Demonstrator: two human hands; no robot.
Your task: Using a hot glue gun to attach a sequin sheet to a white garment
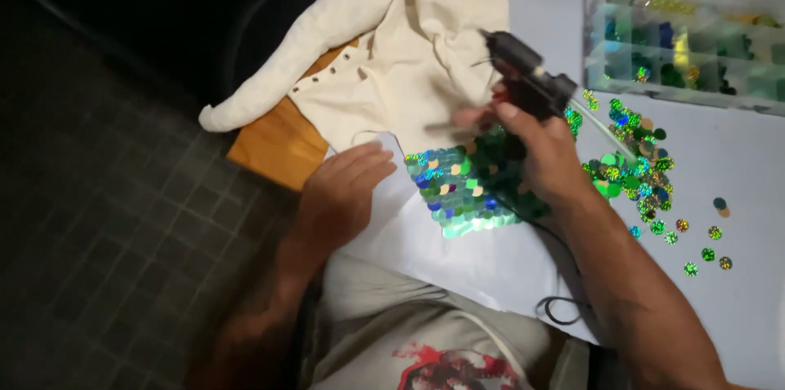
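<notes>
My right hand [536, 149] grips a black glue gun [523, 71], its nozzle pointing left and up over a cream garment [409, 55]. Below the gun lies a patch of overlapping shiny green and blue sequin discs [462, 186] on white paper [433, 243]. My left hand [343, 190] rests flat on the left edge of that paper, fingers together, holding nothing. A clear glue stick juts from the back of the gun.
Loose holographic discs [638, 173] are scattered on the white table right of my hand. A clear compartment box [687, 38] of coloured pieces stands at the back right. A wooden board [278, 141] lies under the garment. The gun's black cord [564, 308] trails toward me.
</notes>
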